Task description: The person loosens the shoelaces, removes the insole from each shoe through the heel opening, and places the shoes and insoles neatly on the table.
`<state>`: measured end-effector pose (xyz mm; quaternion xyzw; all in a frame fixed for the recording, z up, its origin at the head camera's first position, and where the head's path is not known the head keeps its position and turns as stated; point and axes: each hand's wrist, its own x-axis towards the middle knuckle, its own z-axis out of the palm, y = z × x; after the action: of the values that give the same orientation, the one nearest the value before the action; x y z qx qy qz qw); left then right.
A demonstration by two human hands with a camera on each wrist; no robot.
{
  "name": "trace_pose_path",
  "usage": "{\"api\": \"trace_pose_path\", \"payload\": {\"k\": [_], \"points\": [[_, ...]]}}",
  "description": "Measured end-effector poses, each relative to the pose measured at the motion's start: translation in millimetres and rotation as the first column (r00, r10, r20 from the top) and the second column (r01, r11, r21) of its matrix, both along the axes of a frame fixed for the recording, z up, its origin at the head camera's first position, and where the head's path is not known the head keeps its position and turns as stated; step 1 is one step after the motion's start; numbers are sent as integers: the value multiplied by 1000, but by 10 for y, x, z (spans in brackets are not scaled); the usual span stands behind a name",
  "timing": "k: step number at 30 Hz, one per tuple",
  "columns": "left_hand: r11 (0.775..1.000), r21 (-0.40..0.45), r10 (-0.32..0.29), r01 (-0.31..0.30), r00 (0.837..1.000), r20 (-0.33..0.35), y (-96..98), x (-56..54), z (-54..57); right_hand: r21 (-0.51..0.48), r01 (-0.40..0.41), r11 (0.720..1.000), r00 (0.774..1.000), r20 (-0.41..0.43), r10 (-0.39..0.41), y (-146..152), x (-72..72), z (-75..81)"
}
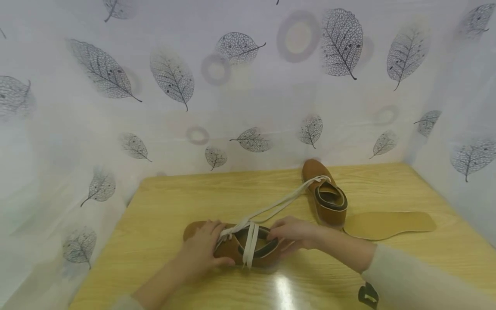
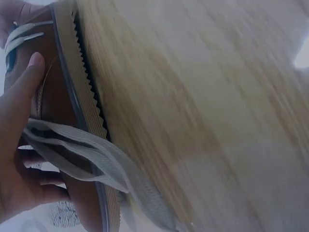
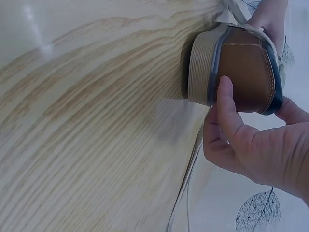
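Observation:
A brown lace-up shoe [image 1: 228,254] lies on the wooden table with its toe to the left. Over its front part my left hand [image 1: 203,245] grips it, thumb on the near side and fingers across the far side. My right hand [image 1: 294,232] holds the heel end, with fingertips at the dark collar. Pale laces [image 1: 251,245] hang across the shoe's opening. In the left wrist view, lace strands [image 2: 91,145] drape over the brown upper [image 2: 60,92]. The right wrist view shows fingers against the heel [image 3: 246,72], above a ridged light sole.
A second brown shoe [image 1: 331,215] stands farther back, its long laces [image 1: 283,202] stretching towards the near shoe. Right of it lies a tan insole [image 1: 391,224]. A small dark object [image 1: 368,296] sits beside my right sleeve. Leaf-printed curtain [image 1: 252,107] surrounds the table [image 1: 162,215].

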<state>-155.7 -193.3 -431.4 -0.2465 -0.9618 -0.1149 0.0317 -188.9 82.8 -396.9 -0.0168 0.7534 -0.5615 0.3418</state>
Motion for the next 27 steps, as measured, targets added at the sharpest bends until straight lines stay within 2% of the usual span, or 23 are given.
{"api": "trace_pose_path", "payload": {"k": [3, 9, 16, 22, 27], "points": [[1000, -15, 20, -21, 1000, -15, 94, 36, 0, 20, 13, 1000, 1000, 2, -13, 70, -10, 17], [1000, -23, 5, -6, 999, -45, 257, 86, 2, 23, -22, 999, 1000, -2, 22, 247, 1, 49], [995, -91, 29, -36, 996, -79, 474, 104, -4, 12, -28, 1000, 999, -14, 28, 463, 1, 54], [989, -126, 59, -83, 982, -182, 690, 130, -46, 17, 6, 1000, 1000, -28, -5, 638, 37, 68], [980, -176, 62, -95, 981, -183, 809, 166, -15, 1, 61, 998, 998, -5, -61, 745, 106, 52]]}}
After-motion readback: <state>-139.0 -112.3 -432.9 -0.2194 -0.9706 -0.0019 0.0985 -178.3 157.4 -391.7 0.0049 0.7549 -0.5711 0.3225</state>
